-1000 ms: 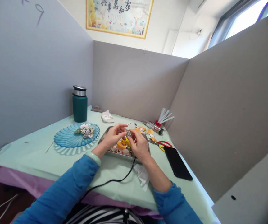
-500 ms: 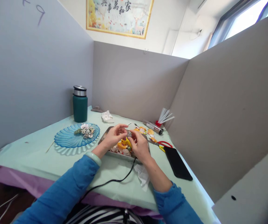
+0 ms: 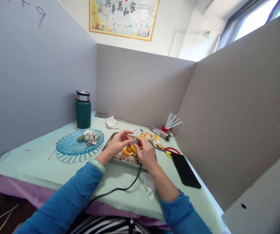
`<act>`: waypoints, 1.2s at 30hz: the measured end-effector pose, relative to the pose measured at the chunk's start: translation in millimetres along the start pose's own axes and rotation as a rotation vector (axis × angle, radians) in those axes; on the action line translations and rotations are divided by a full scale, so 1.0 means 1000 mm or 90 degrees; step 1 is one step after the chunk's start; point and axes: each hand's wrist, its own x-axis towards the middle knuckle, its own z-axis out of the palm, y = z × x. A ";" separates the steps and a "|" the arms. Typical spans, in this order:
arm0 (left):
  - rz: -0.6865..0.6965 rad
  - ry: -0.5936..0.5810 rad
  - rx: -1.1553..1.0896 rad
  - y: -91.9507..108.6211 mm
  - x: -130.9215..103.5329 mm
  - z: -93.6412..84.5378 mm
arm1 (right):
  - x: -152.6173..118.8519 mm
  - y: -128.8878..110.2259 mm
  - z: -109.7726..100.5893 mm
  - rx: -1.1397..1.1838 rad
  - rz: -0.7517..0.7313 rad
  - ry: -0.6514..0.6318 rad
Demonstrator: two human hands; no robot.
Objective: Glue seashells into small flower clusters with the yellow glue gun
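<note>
My left hand (image 3: 120, 142) and my right hand (image 3: 144, 150) meet over a metal tray (image 3: 127, 164). Between their fingertips is a small grey, ridged piece like a shell (image 3: 134, 140), pinched from both sides. The left hand's outer fingers curl loosely above it. Just under the fingers shows a yellow object (image 3: 131, 148), partly covered by my right hand, so its kind is unclear. Orange, white and pale shells (image 3: 127, 158) fill the tray. A black cord (image 3: 120, 188) runs from the tray's front edge toward me.
To the left are a blue scalloped plate (image 3: 66, 143) bearing a shell cluster (image 3: 91, 137) and a green flask (image 3: 83, 112). On the right lie scissors (image 3: 171, 151), a black phone (image 3: 185, 170) and a red cup (image 3: 165, 129) of translucent sticks. Crumpled tissue (image 3: 149, 184) lies in front; grey partitions enclose the table.
The grey shell piece has turned slightly between my fingertips. Both hands stay in nearly the same place, and the view has shifted a little.
</note>
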 end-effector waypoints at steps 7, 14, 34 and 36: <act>0.011 0.016 0.002 -0.002 0.001 0.000 | 0.000 0.000 0.001 0.006 0.003 0.016; 0.027 0.015 -0.002 -0.004 0.001 0.000 | 0.000 0.002 0.003 0.012 0.005 0.027; 0.027 0.011 0.051 -0.002 0.002 0.003 | 0.000 0.000 0.000 -0.057 0.023 0.001; 0.030 0.006 0.057 -0.003 0.002 0.003 | 0.000 0.001 0.000 -0.068 0.020 -0.004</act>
